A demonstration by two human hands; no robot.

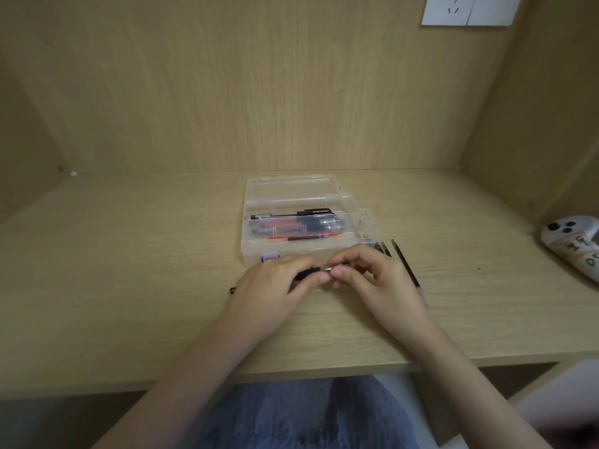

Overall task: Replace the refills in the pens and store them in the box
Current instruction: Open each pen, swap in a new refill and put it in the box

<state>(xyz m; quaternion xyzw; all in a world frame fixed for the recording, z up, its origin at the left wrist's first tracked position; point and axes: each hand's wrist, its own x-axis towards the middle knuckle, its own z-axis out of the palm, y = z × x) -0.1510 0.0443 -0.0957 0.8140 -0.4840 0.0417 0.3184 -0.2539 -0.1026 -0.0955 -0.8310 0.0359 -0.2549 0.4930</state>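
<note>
Between the two grips, the pen [309, 273] lay crosswise: left grip [272, 283] held its barrel, right grip [379, 280] pinched its tip.

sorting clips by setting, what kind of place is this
Probably a study nook at home or in a dorm: a wood desk closed in by matching panels, a wall socket above, and a clear box of pens.

light wood desk [129, 286] near | matching back panel [259, 92] far | left side panel [19, 140] | right side panel [551, 124] | white socket plate [466, 9] far right | soft even light
</note>
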